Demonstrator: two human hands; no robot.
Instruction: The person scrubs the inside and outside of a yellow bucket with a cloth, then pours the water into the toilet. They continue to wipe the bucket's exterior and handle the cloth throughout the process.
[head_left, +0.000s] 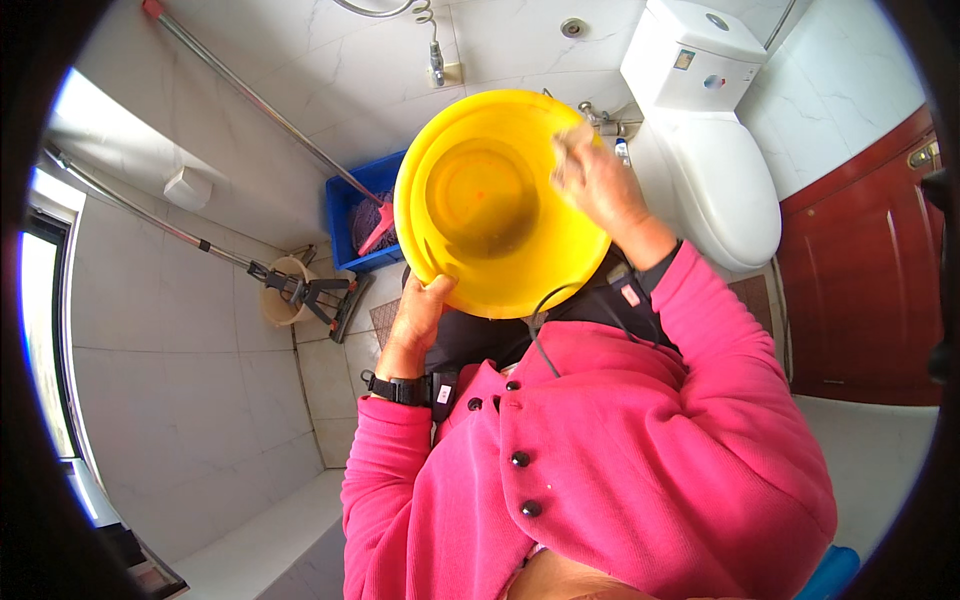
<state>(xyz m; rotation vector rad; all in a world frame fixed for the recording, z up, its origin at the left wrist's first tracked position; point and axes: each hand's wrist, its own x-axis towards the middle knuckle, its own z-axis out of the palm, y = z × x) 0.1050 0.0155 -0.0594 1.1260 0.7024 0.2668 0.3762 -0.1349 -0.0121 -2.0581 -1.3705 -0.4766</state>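
A yellow plastic basin (487, 274) is tilted in front of me, its inside facing up towards the camera. My left hand (421, 311) grips the near-left rim, thumb over the edge and fingers hidden beneath. At the basin's right side, my right hand (607, 187) holds a crumpled brownish cloth (574, 150) against or just above the inner wall; blur hides which. A dull patch of shadow or grime (487, 217) shows on the basin's bottom.
Left of the basin stands a blue tub (341, 225) with a pink-headed mop (382, 221). A squeeze mop (322, 296) leans by a cream bucket (281, 311). A white toilet (724, 187) and a red-brown door (862, 262) are at right. A wall tap (592, 116) lies behind the basin.
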